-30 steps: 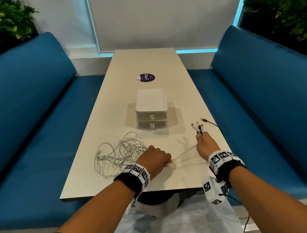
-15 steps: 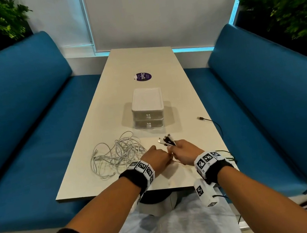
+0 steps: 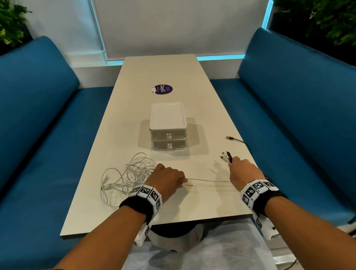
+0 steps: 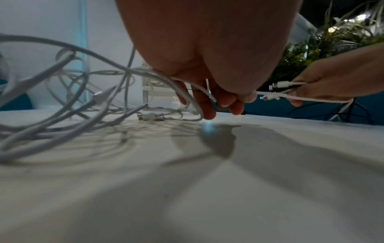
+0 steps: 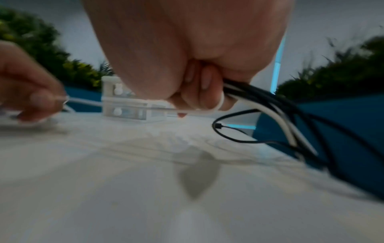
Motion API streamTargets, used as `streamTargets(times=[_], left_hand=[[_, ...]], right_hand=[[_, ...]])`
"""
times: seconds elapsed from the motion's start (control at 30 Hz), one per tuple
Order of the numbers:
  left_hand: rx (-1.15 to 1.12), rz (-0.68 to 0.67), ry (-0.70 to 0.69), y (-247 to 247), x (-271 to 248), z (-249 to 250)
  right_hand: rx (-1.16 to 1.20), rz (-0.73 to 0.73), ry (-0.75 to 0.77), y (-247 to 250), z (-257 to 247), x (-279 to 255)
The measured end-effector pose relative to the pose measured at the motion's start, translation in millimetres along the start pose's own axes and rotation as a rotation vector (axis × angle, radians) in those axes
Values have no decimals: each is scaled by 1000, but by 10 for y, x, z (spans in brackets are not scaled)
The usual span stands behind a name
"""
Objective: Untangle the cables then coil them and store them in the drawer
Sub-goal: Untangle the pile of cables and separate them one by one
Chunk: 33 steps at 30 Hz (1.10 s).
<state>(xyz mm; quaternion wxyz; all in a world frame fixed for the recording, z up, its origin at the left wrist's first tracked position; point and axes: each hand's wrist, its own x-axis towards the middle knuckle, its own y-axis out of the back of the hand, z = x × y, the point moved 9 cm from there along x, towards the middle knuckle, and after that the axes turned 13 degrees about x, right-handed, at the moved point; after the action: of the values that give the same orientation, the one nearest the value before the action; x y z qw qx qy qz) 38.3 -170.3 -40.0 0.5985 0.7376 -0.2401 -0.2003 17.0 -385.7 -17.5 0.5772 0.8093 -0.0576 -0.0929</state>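
A tangle of white cables (image 3: 125,180) (image 4: 62,102) lies on the table at the near left. My left hand (image 3: 167,179) (image 4: 216,102) sits at its right edge and pinches a white cable (image 3: 208,181) that runs taut to my right hand (image 3: 241,169) (image 5: 203,98). My right hand grips a bundle of black and white cables (image 5: 270,105), their plug ends (image 3: 226,156) (image 4: 278,86) sticking up past the fingers. A two-drawer white organiser (image 3: 168,126) (image 5: 124,100) stands mid-table, both drawers closed.
A black cable with a plug (image 3: 236,139) (image 5: 220,126) lies near the table's right edge (image 3: 246,148) and trails over it. A purple sticker (image 3: 162,89) is farther back. Blue benches (image 3: 24,138) flank the table on both sides.
My right hand has pulled away to the right with its cable bundle, after meeting the left hand half a second ago. The white cable between the hands is drawn taut again. The left hand stayed by the tangle.
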Motion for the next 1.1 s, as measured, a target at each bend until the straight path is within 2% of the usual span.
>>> streamTargets(times=[0.07,0.23,0.43,0.57,0.7,0.8,0.93,1.0,1.1], left_hand=[[74,-4,-10,-12,11,56],[157,-38,-13,48,48,212],[89,-77,13,180,153,342],[110,-68,38,241,157,365],[124,-43,95,221,136,273],[94,-18,142,257,143,193],[127,4,136,304,114,105],[154,2,117,292,75,3],[47,14,44,244,61,-49]], right_hand=[[79,37,-73,28,39,0],[224,60,-47,1,-318,-41],[509,-86,41,-283,-733,-112],[636,-161,25,-431,-746,-109],[560,-239,38,-550,-687,-119],[483,-226,42,-619,-614,-153],[453,-163,53,-507,-493,-123],[348,-126,12,-381,-314,-63],[107,-84,-15,-203,-98,-21]])
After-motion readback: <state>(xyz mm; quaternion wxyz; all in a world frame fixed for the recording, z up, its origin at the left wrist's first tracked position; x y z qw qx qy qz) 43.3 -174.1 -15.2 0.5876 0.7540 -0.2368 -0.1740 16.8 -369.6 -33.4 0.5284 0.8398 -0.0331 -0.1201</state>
